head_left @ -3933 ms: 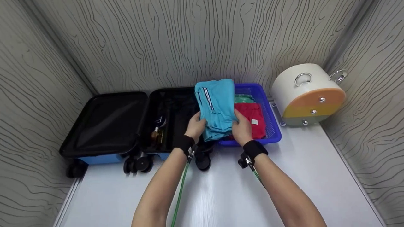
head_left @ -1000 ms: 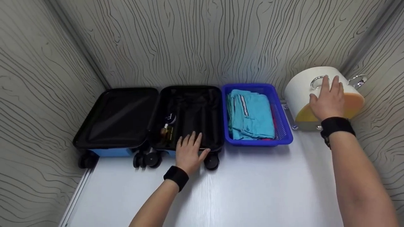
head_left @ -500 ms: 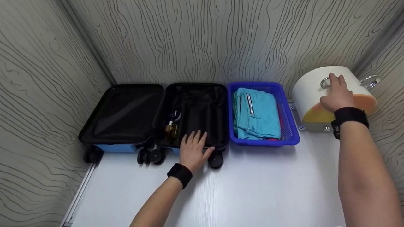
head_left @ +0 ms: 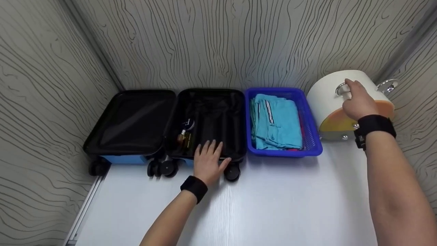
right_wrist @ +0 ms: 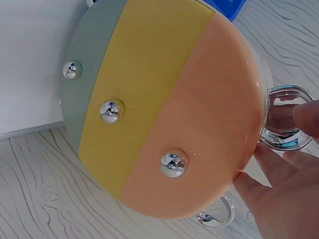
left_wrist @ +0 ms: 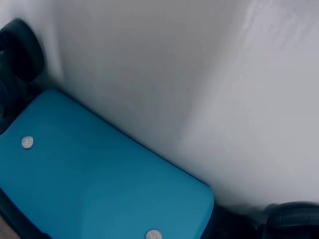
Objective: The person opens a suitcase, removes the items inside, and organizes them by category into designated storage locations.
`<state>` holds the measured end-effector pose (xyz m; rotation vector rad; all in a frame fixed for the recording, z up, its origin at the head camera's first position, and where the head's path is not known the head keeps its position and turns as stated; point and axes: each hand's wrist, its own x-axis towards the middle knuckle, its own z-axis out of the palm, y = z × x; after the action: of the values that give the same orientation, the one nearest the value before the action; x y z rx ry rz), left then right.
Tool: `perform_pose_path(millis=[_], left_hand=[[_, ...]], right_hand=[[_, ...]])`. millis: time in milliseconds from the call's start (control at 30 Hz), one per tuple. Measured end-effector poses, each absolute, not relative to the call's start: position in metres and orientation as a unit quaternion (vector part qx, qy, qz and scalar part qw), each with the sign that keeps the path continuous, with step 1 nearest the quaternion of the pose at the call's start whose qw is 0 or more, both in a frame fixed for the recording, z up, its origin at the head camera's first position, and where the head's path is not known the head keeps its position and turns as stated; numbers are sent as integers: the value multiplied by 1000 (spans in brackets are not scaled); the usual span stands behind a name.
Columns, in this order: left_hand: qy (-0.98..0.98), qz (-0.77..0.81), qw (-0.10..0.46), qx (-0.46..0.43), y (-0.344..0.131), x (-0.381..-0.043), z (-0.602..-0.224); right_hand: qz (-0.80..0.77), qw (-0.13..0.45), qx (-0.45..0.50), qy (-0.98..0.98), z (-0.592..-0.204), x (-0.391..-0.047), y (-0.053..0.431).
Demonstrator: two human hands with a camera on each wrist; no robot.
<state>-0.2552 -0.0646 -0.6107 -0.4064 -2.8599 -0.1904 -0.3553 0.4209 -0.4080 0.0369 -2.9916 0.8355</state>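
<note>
Though hidden overhead, right-wrist-view orange-panel knob [right_wrist: 172, 164]

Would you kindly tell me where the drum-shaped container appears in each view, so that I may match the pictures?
Head: the drum-shaped container stands at the right, beside the blue basket.
Left wrist: not in this picture.
Right wrist: the drum-shaped container fills most of the middle.
Shared landmark: the white tabletop, visible in all three views.
</note>
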Motion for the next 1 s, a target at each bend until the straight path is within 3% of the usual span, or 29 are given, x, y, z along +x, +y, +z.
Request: perform_pose_path(millis=[367, 600, 1000], left_hand=[[-983, -64, 108, -134, -65, -255, -610], [-984, -52, 107, -130, -64, -255, -610], [-984, -50, 112, -130, -63, -256, -609]], right_hand=[[236, 14, 16, -971, -406, -357, 411], [246, 45, 31, -968, -410, -362, 413], [227, 74, -39, -970, -402, -368, 402]])
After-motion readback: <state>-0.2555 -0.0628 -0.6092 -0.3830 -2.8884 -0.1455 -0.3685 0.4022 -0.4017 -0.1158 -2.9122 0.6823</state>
